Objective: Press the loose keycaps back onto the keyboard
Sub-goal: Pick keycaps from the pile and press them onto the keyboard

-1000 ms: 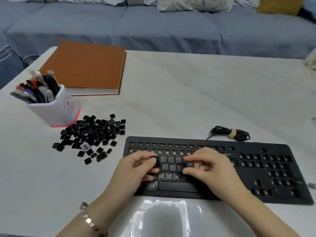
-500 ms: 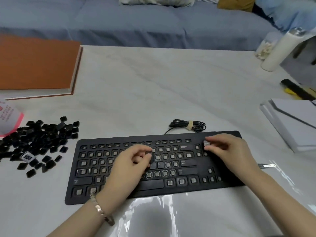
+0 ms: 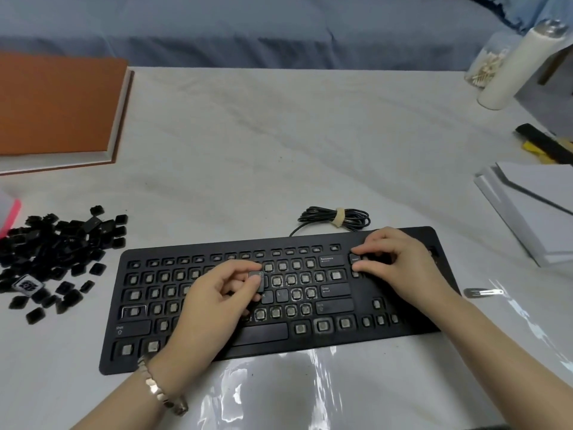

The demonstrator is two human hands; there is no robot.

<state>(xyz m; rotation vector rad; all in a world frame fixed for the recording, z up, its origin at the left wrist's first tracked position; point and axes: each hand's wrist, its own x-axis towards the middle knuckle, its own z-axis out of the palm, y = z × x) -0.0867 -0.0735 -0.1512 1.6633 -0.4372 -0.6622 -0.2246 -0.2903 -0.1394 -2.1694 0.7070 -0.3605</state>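
Loose keycaps (image 3: 59, 259) left of keyboard (image 3: 356, 339); cable (image 3: 338, 217) behind.

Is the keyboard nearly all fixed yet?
Not nearly. Done: only a few caps, like Backspace and Enter, sit on the keyboard. In hand: the left hand pinches a keycap mid-board; the right hand pinches a second cap beside Backspace. Left: most sockets are bare, and the pile of loose keycaps is big.

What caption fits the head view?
Left hand pinches a keycap over the keyboard; right hand pinches the Insert keycap beside Backspace.
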